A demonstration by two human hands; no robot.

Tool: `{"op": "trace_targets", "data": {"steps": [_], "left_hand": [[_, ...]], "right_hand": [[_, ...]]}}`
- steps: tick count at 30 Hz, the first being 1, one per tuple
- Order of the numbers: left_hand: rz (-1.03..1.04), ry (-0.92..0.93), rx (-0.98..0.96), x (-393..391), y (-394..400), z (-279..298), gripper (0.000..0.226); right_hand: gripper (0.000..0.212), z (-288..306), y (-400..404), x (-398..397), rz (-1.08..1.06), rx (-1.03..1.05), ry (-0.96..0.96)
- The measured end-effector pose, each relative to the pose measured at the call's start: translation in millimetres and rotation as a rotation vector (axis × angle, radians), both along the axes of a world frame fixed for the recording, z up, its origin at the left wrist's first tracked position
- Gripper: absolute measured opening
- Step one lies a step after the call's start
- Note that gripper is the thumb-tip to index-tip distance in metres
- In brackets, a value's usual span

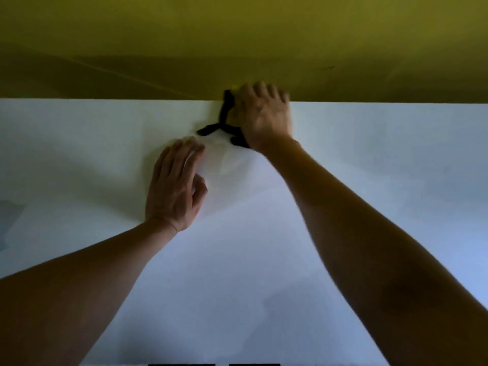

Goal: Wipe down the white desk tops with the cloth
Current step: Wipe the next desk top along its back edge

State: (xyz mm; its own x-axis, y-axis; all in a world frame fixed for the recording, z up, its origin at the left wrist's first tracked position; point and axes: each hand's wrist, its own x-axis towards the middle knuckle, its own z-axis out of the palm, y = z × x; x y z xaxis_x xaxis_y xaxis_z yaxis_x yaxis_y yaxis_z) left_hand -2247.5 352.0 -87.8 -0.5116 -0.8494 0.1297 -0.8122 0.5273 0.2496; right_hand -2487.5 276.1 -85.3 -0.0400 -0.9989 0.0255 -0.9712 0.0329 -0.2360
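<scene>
Cloth (224, 125): dark, bunched, upper centre of the frame, lying at the far edge of the white desk top (343, 180) where it meets the yellow-green panel (237, 35); only a few twisted folds show, the rest hidden under the hand; a pale yellow patch shows by the fingertips, nature unclear

Right hand (264, 114): palm down on the cloth, fingers curled over it and reaching the back edge, apparently gripping and bearing down so the wipe gets into the seam along the panel

Left hand (175, 186): lower and left of the cloth, apart from it, flat on the desk with fingers straight, holding nothing; likely a brace for the forward lean

Two dark shapes (182, 364): bottom edge of frame, unidentifiable
</scene>
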Motion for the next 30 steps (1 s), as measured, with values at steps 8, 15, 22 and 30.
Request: {"op": "trace_targets", "data": {"steps": [8, 15, 22, 30], "left_hand": [[0.005, 0.014, -0.024, -1, -1, -1, 0.061], [0.006, 0.021, -0.008, -1, 0, -1, 0.061], [0.019, -0.016, -0.012, -1, -1, 0, 0.061], [0.011, -0.019, 0.003, -2, 1, 3, 0.059]], "right_hand": [[0.044, 0, 40, -128, -0.356, -0.022, 0.108], [0.032, -7, -2, 8, -0.245, -0.037, 0.062], [0.040, -4, -14, 50, -0.081, -0.096, -0.016], [0.038, -5, 50, -133, -0.359, -0.040, 0.056]]}}
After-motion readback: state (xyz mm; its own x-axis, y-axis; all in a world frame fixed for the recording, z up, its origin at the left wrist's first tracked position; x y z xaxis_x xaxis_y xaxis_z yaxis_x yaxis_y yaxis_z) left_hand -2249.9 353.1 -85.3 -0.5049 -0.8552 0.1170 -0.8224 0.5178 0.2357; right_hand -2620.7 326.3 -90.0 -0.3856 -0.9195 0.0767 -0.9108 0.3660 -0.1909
